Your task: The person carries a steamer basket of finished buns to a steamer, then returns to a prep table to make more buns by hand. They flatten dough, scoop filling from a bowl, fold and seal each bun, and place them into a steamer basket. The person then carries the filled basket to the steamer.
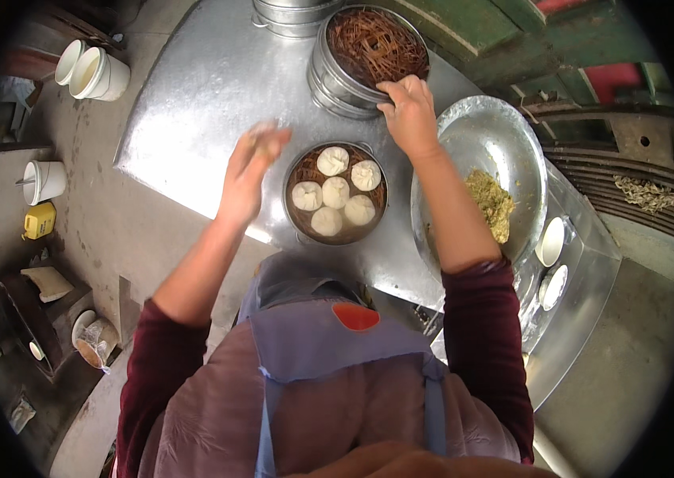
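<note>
A round metal steamer tray [287,206] lined with brown woven matting sits on the metal table before me. In it are several pleated filled buns [335,192], set apart or just touching. Behind it, a stack of metal steamer trays [343,89] has an unfilled top tray with a brown straw-like liner [376,45]. My right hand [409,113] grips the near right rim of that top tray. My left hand [256,167], blurred, is raised over the table to the left of the buns, fingers apart and holding nothing.
A wide metal basin [456,125] with greenish filling [490,203] stands at the right, partly beneath my right forearm. Two white bowls [550,242] lie beyond it. More steamer trays [296,18] stand at the back. White buckets [98,74] and a yellow jug [39,221] are on the floor at left.
</note>
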The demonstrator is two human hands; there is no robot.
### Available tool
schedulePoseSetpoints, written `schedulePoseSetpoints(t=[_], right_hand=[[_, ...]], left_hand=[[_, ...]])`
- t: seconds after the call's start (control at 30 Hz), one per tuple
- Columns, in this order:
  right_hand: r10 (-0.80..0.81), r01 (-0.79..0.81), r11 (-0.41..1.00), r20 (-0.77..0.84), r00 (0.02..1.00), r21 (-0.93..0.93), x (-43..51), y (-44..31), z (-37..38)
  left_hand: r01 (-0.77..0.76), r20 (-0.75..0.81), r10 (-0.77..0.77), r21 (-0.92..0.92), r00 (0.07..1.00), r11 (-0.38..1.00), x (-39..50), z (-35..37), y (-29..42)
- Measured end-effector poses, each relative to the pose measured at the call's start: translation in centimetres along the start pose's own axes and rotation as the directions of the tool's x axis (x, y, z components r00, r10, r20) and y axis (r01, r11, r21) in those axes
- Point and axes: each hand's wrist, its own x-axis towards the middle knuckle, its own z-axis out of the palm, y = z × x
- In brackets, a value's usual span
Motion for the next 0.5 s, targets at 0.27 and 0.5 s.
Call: schedulePoseSetpoints(t=[0.27,0.5], right_hand=[[0.176,-0.151,0.966,-0.109,0.978,0.208,1.7,-1.9,-3.4],[-0.013,-0.020,0.977,0.151,0.988,0.214,-9.7,-7.8,-9.7]], left_hand=[[0.256,0.002,-0.263,-0.234,0.965,0.938,10.9,4.2,-4.8],[0.096,-0.080,-0.114,-0.198,0.990,0.975,7.0,-0.1,-1.4]])
